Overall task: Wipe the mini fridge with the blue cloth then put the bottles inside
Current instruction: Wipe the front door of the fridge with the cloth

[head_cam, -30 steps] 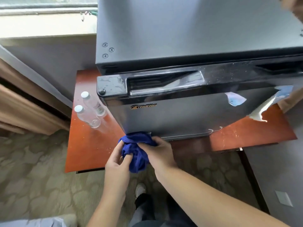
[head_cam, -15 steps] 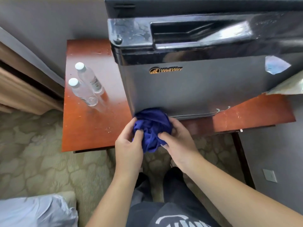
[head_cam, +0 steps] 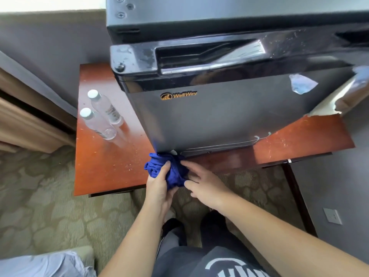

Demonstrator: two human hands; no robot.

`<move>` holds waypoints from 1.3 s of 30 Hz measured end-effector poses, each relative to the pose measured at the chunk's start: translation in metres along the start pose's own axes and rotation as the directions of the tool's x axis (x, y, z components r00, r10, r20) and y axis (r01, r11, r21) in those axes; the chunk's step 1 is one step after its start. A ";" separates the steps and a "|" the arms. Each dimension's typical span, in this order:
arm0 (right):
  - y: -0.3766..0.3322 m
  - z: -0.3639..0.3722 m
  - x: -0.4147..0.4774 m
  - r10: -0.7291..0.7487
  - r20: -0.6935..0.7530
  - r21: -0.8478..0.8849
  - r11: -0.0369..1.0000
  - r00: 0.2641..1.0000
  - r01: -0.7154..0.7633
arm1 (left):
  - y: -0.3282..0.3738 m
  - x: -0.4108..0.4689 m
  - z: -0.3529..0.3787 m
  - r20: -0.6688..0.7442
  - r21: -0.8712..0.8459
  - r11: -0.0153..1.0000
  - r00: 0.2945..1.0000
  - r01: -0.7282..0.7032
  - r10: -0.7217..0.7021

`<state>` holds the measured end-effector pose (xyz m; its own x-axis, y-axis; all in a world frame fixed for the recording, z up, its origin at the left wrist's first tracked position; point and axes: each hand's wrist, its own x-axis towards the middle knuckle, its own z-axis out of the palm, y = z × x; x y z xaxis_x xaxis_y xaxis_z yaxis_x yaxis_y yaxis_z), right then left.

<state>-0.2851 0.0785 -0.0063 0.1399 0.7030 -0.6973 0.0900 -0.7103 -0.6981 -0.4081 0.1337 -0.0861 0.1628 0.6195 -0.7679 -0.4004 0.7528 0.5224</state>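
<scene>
Bare forearms; dark shirt (head_cam: 229,264), white print.

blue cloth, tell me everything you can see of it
The blue cloth is a deep blue soft fabric, bunched into a crumpled wad rather than spread flat. It sits at the lower left corner of the mini fridge door, just above the front of the wooden table. The left hand has a grip on it from below, and the right hand's fingertips touch its right side.
</scene>
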 end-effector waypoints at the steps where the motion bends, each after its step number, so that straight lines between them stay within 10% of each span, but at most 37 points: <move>1: 0.004 -0.010 -0.006 0.015 -0.017 -0.019 1.000 1.000 -0.015 | -0.002 0.003 0.001 -0.032 -0.013 1.000 0.999 -0.007 0.007; 11: 0.054 -0.094 -0.050 0.197 -0.212 0.039 0.980 0.957 -0.193 | -0.030 0.001 0.057 -0.031 -0.156 0.975 0.986 0.159 -0.166; 20: 0.063 -0.125 -0.056 0.197 -0.231 0.081 0.980 0.953 -0.183 | -0.008 -0.023 0.041 -0.021 -0.193 0.981 0.999 -0.034 0.031; 31: 0.047 -0.110 -0.038 0.137 -0.158 0.127 0.985 0.978 -0.117 | -0.050 -0.007 0.097 -0.031 -0.091 0.982 0.985 0.165 -0.168; 39: 0.014 -0.074 -0.015 0.042 -0.040 0.194 0.981 0.998 -0.033 | -0.024 -0.034 0.071 0.065 -0.051 0.998 0.997 -0.034 0.037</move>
<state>-0.2126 0.0552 0.0062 0.1829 0.6710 -0.7186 -0.1073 -0.7129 -0.6930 -0.3396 0.1099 -0.0460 0.2061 0.6600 -0.7224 -0.4507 0.7193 0.5287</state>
